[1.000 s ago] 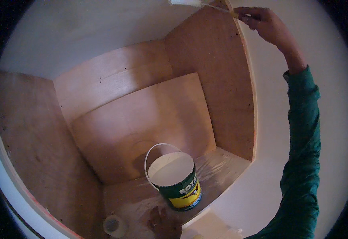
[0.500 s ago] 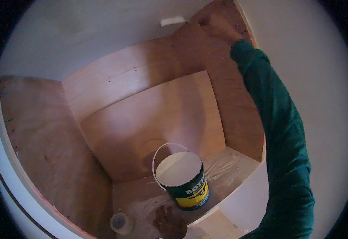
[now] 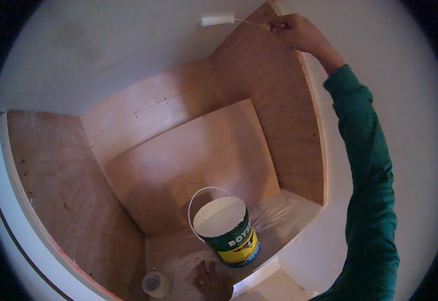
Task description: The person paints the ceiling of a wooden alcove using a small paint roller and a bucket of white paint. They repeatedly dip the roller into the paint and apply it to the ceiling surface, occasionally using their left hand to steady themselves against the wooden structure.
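Observation:
My right hand (image 3: 294, 36) is shut on the handle of a small paint roller, whose white sleeve (image 3: 217, 20) lies against or close under the pale ceiling (image 3: 103, 45) near the upper right of the plywood cupboard. My left hand (image 3: 214, 281) rests low on the dusty cupboard bottom (image 3: 286, 218), fingers apart, holding nothing. Just beyond it stands a green and yellow paint bucket (image 3: 236, 241) with white paint inside and its wire handle raised. A roll of tape (image 3: 156, 284) lies to the left of this hand.
A loose plywood sheet (image 3: 194, 150) leans against the back wall (image 3: 143, 95). Plywood sides (image 3: 68, 195) enclose the space left and right, with a framed front edge (image 3: 8, 165). A white wall (image 3: 414, 150) lies to the right, and a lower ledge shows below the bottom edge.
My right hand has moved left and down from the upper right, dipping further inward half a second ago, with the roller still held. The view has shifted slightly; my left hand stays low.

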### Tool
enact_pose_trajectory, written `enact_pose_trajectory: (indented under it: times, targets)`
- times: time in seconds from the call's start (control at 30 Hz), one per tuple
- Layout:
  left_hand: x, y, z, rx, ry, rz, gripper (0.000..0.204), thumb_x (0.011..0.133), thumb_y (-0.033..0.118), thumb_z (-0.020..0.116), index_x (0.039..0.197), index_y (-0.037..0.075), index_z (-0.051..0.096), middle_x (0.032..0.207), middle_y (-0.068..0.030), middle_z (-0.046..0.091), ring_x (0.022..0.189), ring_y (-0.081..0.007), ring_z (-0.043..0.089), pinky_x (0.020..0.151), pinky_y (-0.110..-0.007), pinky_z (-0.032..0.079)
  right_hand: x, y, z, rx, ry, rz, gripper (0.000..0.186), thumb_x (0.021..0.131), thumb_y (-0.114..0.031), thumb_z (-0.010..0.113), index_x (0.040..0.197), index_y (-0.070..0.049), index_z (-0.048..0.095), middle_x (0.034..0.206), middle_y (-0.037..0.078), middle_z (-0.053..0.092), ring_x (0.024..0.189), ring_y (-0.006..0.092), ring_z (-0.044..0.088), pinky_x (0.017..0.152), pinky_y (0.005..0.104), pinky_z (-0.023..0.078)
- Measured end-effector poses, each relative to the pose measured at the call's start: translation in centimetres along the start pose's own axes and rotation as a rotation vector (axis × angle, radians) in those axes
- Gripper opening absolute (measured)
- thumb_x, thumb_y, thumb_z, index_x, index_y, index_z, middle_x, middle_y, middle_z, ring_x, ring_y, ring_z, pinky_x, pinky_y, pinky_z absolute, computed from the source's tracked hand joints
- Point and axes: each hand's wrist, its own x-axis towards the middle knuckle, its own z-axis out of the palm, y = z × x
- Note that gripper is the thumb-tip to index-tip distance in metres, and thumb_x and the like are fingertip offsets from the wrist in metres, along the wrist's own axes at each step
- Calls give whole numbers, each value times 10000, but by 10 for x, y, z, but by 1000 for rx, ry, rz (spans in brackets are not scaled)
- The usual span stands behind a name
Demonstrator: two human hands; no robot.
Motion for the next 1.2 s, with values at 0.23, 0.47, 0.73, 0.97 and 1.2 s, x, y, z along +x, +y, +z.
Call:
enact_pose_trajectory:
  times: [0.23,0.47,0.73,0.97,1.2]
  targets:
    - [5,6,-15,-90,-87,-92,747,975,487,553,1545,30,397,1647,-234,291,1542,-396,228,1197,-619,136,-33,-13,-72,-54,-51,212,376,988,-274,645,1279,-46,713,1033,155,768,934,191,701,853,327,533]
    - [-8,-7,-7,-121,105,-30,702,933,456,547,1397,-65,467,1446,-306,460,1358,-476,421,1105,-631,279,-127,-67,-98,272,-151,157,310,1006,-158,665,1263,13,693,1092,129,763,967,157,685,885,313,549]
    - [19,12,-20,-312,81,-92,671,940,368,634,1469,8,432,1523,-248,432,1422,-405,390,1121,-545,281,-192,-125,-78,489,-785,432,292,965,6,674,1253,52,662,1214,130,726,1145,205,680,1013,345,546]
    - [33,8,-65,-319,30,-92,676,958,349,620,1497,-5,415,1549,-245,410,1457,-394,350,1139,-530,242,-172,-148,-38,483,-914,74,265,957,7,659,1220,34,691,1170,174,725,1081,260,710,965,357,571]
    - [40,4,-58,-294,60,-105,648,964,414,601,1461,26,454,1532,-228,433,1431,-376,383,1071,-552,289,-160,-167,41,362,-1183,-14,252,986,-101,634,1199,11,709,1181,141,742,1063,234,724,938,327,567]
